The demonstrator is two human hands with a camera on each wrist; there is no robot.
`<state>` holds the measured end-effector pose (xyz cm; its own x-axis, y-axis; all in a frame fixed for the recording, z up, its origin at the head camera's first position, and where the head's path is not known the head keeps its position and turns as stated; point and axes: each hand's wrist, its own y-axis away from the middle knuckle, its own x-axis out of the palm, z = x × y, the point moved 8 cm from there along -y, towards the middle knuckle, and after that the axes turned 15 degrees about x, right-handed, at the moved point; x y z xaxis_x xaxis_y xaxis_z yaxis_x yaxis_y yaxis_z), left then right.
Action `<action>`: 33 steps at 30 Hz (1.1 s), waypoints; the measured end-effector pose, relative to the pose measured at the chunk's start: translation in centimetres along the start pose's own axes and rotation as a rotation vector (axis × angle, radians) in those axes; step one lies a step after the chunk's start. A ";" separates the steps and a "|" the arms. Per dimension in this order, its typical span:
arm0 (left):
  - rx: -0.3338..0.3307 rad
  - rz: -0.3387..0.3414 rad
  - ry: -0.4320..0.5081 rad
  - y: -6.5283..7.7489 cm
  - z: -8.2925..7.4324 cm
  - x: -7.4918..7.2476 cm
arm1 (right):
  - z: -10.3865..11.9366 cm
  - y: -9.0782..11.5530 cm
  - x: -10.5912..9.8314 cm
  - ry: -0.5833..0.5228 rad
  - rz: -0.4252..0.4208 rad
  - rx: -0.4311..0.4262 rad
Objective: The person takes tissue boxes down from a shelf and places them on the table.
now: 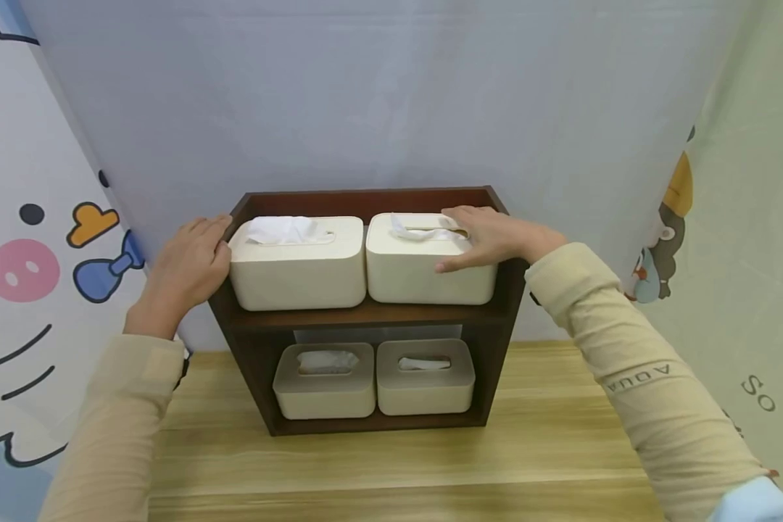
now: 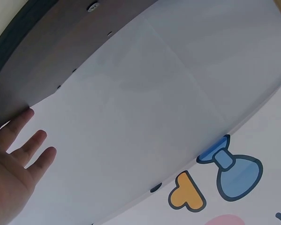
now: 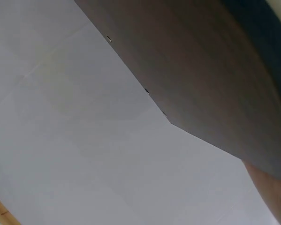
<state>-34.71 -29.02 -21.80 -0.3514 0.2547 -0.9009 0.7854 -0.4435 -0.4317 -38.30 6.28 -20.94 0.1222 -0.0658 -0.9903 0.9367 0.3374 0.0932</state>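
A dark brown two-tier wooden shelf (image 1: 378,317) stands in the middle of the head view. On its upper tier sit two cream tissue boxes side by side, the left tissue box (image 1: 298,279) and the right tissue box (image 1: 424,279). White tissue pokes out of both. My right hand (image 1: 496,235) lies over the right end of the right box, thumb spread toward its front face and fingers across its top. At the shelf's upper left, my left hand (image 1: 192,261) rests along the side edge beside the left box. Its extended fingers (image 2: 39,161) show against the side panel (image 2: 51,61).
Two more tissue boxes with taupe lids, one left (image 1: 324,395) and one right (image 1: 425,391), occupy the lower tier. The shelf stands on a light wood-grain surface (image 1: 391,471), with a pale curtain (image 1: 391,94) behind. Cartoon-printed sheets hang on both sides.
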 end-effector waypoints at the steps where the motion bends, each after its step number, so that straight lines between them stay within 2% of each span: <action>1: 0.000 -0.004 -0.001 0.0 0.0 0.0 | 0.0 -0.1 0.0 -0.004 0.006 0.001; 7: 0.003 -0.046 -0.008 0.3 -0.2 -0.2 | -0.2 -0.4 0.2 0.007 0.039 0.035; 11: -0.006 -0.049 0.014 0.3 -0.2 0.0 | -0.3 -0.4 0.3 0.027 0.045 0.059; 22: -0.026 -0.061 0.057 0.4 -0.2 -0.2 | 0.3 -0.2 -0.4 0.038 -0.022 0.017; 33: -0.026 -0.060 0.052 0.5 -0.3 -0.2 | 0.4 0.3 -1.1 0.096 -0.114 0.023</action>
<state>-34.13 -29.05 -21.84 -0.3721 0.3248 -0.8695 0.7766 -0.4041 -0.4833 -38.02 6.08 -19.81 -0.0161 -0.0115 -0.9998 0.9502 0.3112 -0.0188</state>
